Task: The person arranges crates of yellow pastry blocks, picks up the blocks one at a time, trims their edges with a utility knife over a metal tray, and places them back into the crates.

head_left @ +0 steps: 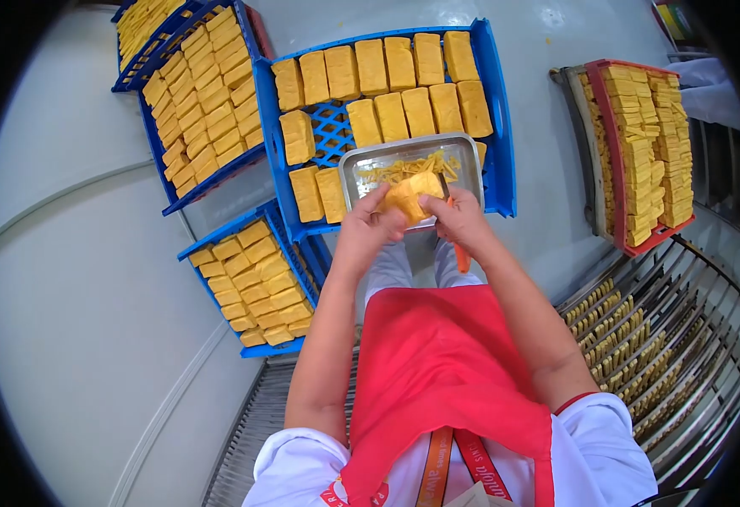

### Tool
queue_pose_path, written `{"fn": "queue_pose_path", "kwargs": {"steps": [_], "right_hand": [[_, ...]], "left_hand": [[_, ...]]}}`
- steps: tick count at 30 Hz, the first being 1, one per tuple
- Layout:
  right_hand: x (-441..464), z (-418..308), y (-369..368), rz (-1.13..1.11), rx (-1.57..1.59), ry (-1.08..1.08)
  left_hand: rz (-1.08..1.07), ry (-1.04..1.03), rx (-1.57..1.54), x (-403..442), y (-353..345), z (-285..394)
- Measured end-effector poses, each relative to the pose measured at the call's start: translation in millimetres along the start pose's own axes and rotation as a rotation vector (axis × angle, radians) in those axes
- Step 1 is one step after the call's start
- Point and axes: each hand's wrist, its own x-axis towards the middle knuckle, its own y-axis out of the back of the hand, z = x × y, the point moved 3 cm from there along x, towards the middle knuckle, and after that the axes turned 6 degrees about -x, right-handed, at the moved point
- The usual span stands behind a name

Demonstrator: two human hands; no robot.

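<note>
The left hand (372,226) is pinching the left end of a yellow block (412,196) between thumb and fingers. The right hand (463,218) is curling its fingers around an orange-handled tool (462,258), while its thumb is pressing on the block's right side. The block is hanging over the near part of a metal tray (347,182); whether it is touching the tray, I cannot tell. Thin yellow strips (437,164) are lying farther inside, toward the tray's far edge.

The tray is covering the near right part of a large blue crate (500,127), and only a narrow gap is separating its right rim from the crate wall. On its left, more blocks are standing close. Behind these, the lattice bottom (330,127) is showing. To the right, grey floor (539,59) is giving wide room up to a red crate (613,152), which is holding stacked pieces.

Smaller blue crates with blocks are standing at the left, beside a pale wall (65,253). A metal rack (708,363) is filling the lower right.
</note>
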Motion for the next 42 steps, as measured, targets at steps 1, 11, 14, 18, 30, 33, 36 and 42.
{"fn": "queue_pose_path", "kwargs": {"steps": [1,11,14,18,30,33,36,42], "right_hand": [[-4,1,-1,-0.067,0.192,-0.083],[-22,10,5,0.049,-0.043,0.037],[-31,-20,18,0.141,-0.501,0.186],[-34,-30,15,0.161,-0.58,0.203],[-20,2,8,-0.121,-0.48,0.13],[-13,23,4,-0.245,-0.185,-0.068],[-14,10,12,0.038,-0.311,0.092],[-18,-26,12,-0.039,-0.7,0.22]], "left_hand": [[-0.001,0.0,-0.002,-2,-4,2],[-0.026,-0.377,0.691,-7,1,19],[-0.029,-0.368,0.626,-9,-2,17],[-0.051,-0.318,0.605,-10,-3,17],[-0.015,-0.525,0.79,-6,-8,21],[0.036,-0.516,0.803,-5,-5,19],[0.024,-0.43,0.833,-5,-1,16],[-0.018,-0.406,0.933,-4,-8,24]]}}
